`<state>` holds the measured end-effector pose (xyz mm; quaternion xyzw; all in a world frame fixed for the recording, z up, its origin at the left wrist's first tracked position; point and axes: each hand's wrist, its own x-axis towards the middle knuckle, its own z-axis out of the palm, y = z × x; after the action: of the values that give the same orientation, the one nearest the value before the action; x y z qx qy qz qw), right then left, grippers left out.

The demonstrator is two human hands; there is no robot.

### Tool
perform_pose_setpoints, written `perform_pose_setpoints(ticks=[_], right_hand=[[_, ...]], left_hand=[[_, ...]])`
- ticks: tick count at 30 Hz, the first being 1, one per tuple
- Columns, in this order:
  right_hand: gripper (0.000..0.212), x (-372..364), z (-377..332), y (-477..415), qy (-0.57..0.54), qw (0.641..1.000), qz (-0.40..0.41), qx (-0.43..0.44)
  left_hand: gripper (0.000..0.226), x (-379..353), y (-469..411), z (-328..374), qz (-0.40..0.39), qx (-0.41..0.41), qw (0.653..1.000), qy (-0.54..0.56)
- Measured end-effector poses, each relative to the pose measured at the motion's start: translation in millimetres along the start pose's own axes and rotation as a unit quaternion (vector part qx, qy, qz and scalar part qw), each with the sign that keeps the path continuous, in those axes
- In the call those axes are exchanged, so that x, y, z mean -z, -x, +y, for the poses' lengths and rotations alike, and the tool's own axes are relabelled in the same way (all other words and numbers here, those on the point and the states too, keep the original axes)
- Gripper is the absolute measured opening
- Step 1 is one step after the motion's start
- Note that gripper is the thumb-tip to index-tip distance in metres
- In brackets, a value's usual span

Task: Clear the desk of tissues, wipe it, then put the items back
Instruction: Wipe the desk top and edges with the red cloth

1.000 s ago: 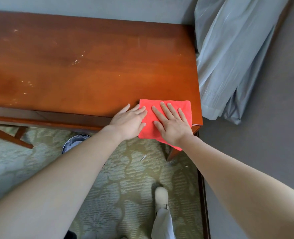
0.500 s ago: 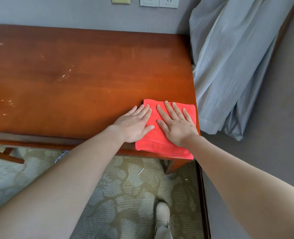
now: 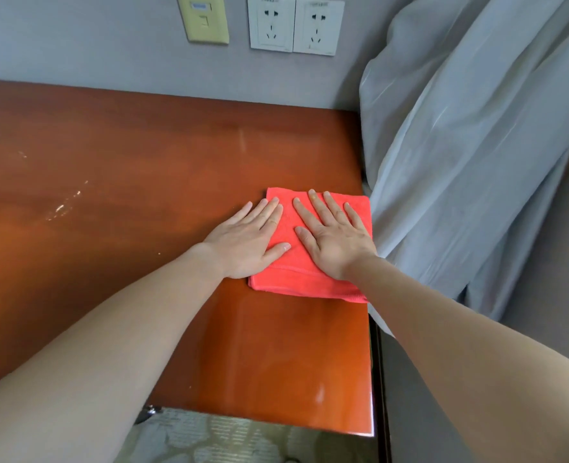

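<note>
— Where's the cloth?

— The folded red microfibre cloth (image 3: 304,282) lies flat on the glossy reddish-brown wooden table (image 3: 142,168), right of the frame's centre. Its right side is up against the table's right edge, just beside the pale grey curtain (image 3: 460,155).

— And the hands?

— Both are flat, palms down, gripping nothing. The right hand (image 3: 334,242) presses on the cloth with its fingers straight and spread. The left hand (image 3: 246,242) lies beside it, fingers straight and together; its thumb and inner fingers are over the cloth's left edge and the rest is on bare wood.

— Anything else on the table?

— Some whitish flecks (image 3: 62,208) at middle left. On the grey wall at the top are two white sockets (image 3: 293,25) and a beige switch plate (image 3: 204,20).
</note>
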<state>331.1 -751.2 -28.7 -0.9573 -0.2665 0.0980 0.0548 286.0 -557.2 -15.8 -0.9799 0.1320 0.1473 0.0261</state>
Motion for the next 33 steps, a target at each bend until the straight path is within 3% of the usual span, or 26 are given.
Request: perform_pose_setpoints(ticks=[6, 11, 14, 18, 33], right_hand=[[0.063, -4.1, -11.1, 12.0, -0.028, 0.996, 0.066, -0.051], [0.067, -9.2, -21.4, 45.6, -0.036, 0.997, 0.046, -0.04], [0.074, -10.3, -24.3, 45.1, -0.04, 0.996, 0.056, -0.059], [0.068, -9.3, -19.6, 34.5, -0.042, 0.995, 0.066, -0.055], [0.062, 30.2, 45.8, -145.9, -0.004, 0.99, 0.088, -0.106]], left_hand=[[0.075, 8.5, 5.6, 4.8, -0.01, 0.014, 0.999, 0.04], [0.075, 7.5, 31.0, 13.2, -0.041, 0.015, 0.998, 0.041], [0.074, 9.4, 25.3, 20.6, -0.006, 0.014, 0.999, 0.045], [0.072, -4.1, 13.4, 26.2, 0.001, 0.008, 0.994, 0.11], [0.073, 42.8, -174.5, -71.9, 0.026, -0.024, 0.996, 0.083]])
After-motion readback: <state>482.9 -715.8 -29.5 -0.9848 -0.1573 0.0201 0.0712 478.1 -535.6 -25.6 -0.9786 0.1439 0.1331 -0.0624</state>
